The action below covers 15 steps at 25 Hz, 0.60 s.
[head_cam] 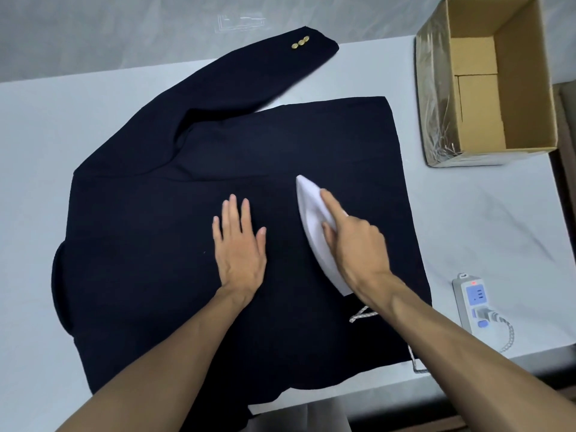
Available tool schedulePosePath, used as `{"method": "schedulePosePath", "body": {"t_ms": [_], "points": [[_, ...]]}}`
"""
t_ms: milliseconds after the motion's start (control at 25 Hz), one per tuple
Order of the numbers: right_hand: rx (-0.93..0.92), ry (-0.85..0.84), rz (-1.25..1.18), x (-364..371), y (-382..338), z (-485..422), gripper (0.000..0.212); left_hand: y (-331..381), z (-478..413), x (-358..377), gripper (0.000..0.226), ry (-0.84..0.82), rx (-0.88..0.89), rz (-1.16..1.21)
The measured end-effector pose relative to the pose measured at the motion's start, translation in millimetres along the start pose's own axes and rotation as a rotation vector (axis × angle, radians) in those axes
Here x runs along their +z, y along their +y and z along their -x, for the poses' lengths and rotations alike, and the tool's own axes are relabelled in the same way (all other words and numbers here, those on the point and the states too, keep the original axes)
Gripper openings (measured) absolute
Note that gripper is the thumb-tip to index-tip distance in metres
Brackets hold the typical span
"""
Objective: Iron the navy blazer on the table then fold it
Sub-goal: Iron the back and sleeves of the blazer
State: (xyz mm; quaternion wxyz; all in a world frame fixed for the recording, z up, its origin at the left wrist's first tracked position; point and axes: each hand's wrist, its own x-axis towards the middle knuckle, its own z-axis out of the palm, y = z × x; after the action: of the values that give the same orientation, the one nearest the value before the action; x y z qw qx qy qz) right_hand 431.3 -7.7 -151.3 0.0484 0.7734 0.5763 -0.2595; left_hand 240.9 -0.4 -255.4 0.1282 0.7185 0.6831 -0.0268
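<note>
On pale table, blazer; left hand flat, right hand grips iron; box beside.

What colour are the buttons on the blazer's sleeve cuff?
Gold: three buttons in a row on the navy blazer sleeve cuff, seen in the head view.

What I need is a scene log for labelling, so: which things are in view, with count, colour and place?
table: one, pale grey, beneath everything
blazer: one, navy, spread flat on table
sleeve buttons: three, gold, far sleeve's cuff
iron: one, white, on blazer's right part
cardboard box: one, brown, open, far right corner
power strip: one, white, near right edge, plug inserted
left hand: flat on blazer
right hand: grips iron
</note>
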Motion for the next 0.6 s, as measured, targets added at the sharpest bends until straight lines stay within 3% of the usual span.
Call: {"method": "schedulePosePath", "body": {"t_ms": [160,600], "points": [[-0.001,-0.007,0.066,13,-6,0,0.055,46,8,12,0.067,-0.054,-0.004,0.027],[0.182,0.098,-0.016,-17,72,-17,0.054,49,7,21,0.065,-0.083,-0.012,-0.08]]}}
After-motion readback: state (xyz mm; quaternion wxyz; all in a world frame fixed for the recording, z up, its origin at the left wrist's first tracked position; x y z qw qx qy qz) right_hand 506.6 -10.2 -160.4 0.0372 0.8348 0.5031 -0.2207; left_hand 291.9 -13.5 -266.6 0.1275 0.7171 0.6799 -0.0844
